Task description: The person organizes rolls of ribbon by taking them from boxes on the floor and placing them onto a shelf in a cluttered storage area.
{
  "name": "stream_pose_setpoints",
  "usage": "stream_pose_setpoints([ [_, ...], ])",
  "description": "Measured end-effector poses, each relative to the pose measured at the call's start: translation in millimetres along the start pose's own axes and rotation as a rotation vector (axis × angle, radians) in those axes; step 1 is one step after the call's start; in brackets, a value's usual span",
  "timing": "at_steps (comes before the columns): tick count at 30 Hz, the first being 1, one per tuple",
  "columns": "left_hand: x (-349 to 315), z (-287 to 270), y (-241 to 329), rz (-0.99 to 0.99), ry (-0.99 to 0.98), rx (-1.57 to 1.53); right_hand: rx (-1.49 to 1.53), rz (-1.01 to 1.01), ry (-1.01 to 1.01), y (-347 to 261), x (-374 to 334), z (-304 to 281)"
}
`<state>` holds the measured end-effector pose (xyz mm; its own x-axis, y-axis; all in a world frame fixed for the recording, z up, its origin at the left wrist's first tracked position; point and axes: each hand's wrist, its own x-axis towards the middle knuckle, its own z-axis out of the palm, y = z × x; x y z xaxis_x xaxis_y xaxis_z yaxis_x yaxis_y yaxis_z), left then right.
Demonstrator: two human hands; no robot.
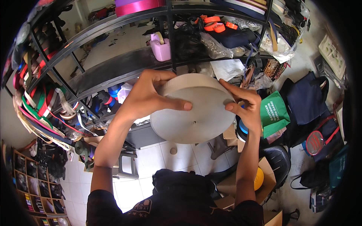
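While the black metal shelving rack [170, 34] bowed across the far side of the room, its bays heaped with cloth, straps and crinkled clear plastic, a person in a black shirt held up a broad, light-grey, flat round roll [196, 130] in front of it, off any support, above the pale, glossy floor tiles [149, 160]. It looked like strap wound tightly on itself: the face smooth and matt as a disc, the rim a paler band. The step in hand, as I judged it, was steadying and handling this roll; any next move seemed to call for even pressure from both sides, lest the coil's middle slip out. The left hand [152, 94] was clamped over the upper left edge, thumb flat across the face; the right hand [245, 103], well apart from it, gripped the right edge, index finger along the rim. Smaller, a lilac hard-plastic tape dispenser [161, 52] stood on a shelf, near glossy orange tape rolls [219, 28]; smallest was the roll's dark pinhole centre [194, 122].
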<state>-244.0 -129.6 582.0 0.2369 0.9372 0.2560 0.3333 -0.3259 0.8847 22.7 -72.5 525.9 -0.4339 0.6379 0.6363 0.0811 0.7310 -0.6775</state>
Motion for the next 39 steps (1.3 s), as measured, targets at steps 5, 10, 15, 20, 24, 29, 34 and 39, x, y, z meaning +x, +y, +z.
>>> stream_pose_setpoints([
  [5,-12,-15,5,0.053,0.143,-0.070,0.066,-0.008,0.247,17,-9,46],
  [10,-23,-38,-5,0.144,0.335,-0.233,0.242,-0.063,0.616,24,5,113],
  [15,-27,-57,-21,0.225,0.526,-0.497,0.387,-0.003,0.870,-5,36,172],
  [20,-22,-51,-51,0.348,0.848,-0.874,0.444,-0.088,0.998,-23,82,225],
  [24,-33,-73,-69,0.339,0.699,-0.624,0.523,-0.088,1.000,-32,108,218],
  [29,-27,-158,-63,0.304,0.342,-0.580,0.378,-0.127,0.881,-35,121,202],
  [34,-28,-178,-61,0.219,0.359,-0.431,0.111,-0.174,0.557,-61,142,196],
  [39,-19,-196,-77,0.151,0.202,-0.389,0.059,-0.134,0.357,-64,161,184],
])
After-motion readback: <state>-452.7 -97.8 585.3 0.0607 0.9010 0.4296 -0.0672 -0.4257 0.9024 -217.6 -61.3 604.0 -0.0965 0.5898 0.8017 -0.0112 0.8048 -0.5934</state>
